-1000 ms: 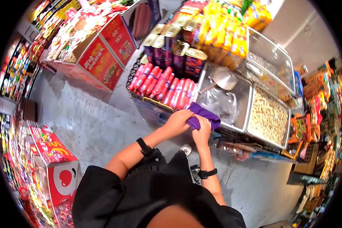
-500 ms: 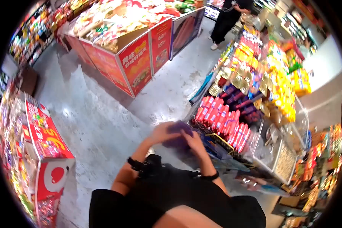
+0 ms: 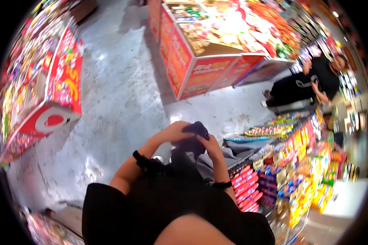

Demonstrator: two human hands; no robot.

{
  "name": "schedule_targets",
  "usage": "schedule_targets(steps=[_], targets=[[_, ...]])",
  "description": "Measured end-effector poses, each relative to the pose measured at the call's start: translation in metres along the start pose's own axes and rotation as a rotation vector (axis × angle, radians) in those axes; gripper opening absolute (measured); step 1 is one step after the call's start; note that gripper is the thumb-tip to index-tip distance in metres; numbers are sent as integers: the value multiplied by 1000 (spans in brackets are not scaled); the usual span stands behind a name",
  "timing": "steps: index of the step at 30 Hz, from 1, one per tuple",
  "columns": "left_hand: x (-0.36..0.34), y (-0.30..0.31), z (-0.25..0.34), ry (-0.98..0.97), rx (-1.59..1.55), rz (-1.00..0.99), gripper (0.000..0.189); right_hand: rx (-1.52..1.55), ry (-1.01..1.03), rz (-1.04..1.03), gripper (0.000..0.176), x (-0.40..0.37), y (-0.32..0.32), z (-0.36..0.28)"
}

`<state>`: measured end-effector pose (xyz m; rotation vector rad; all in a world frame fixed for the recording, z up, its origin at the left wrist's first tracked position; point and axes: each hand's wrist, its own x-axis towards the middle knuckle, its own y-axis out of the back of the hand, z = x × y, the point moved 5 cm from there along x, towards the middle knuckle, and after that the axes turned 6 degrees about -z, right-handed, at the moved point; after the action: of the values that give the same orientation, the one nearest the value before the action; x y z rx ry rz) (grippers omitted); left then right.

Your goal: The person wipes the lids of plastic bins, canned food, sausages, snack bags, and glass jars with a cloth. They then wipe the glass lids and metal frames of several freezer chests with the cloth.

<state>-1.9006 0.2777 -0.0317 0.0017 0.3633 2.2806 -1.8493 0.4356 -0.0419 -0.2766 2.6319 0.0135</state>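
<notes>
A dark purple, soft, crumpled thing (image 3: 189, 144), like a cloth or a thin bag, is held in front of my body. My left hand (image 3: 176, 132) grips it from the left, with the fingers partly hidden behind it. On its right side my right hand (image 3: 210, 145) pinches it, thumb against the near face. Its lower part hangs down below my hands. Dark bands circle both wrists.
Red-sided bins (image 3: 184, 61) of packaged goods stand ahead, and another red display (image 3: 63, 96) stands left. To the right, a shelf carries pink packets (image 3: 246, 188) and yellow packets (image 3: 300, 200). A person in black (image 3: 300, 85) stands at the far right on the grey floor (image 3: 110, 94).
My view has turned right, so the displays have shifted and the person shows more fully. Both hands still hold the purple thing, which now hangs in a different shape.
</notes>
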Motion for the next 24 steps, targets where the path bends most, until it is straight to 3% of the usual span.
schedule_targets(steps=[3, 6, 9, 11, 16, 21, 23, 24], targets=[[14, 48, 13, 44, 155, 145, 32, -81, 3, -225, 27, 56, 3, -27], [13, 93, 27, 56, 19, 321, 30, -127, 90, -333, 28, 88, -20, -88], [17, 129, 23, 90, -18, 396, 29, -198, 34, -525, 26, 127, -36, -114], [20, 154, 12, 125, -124, 497, 29, -217, 28, -533, 26, 156, -45, -122], [44, 232, -25, 171, -162, 524, 31, -201, -7, -577, 36, 239, -75, -152], [80, 341, -75, 141, -133, 550, 33, -185, -53, -547, 34, 347, -106, -185], [91, 387, -74, 165, -89, 531, 35, -165, -100, -541, 33, 378, -115, -204], [102, 409, -78, 132, -68, 432, 45, -149, -63, -512, 31, 390, -119, -222]])
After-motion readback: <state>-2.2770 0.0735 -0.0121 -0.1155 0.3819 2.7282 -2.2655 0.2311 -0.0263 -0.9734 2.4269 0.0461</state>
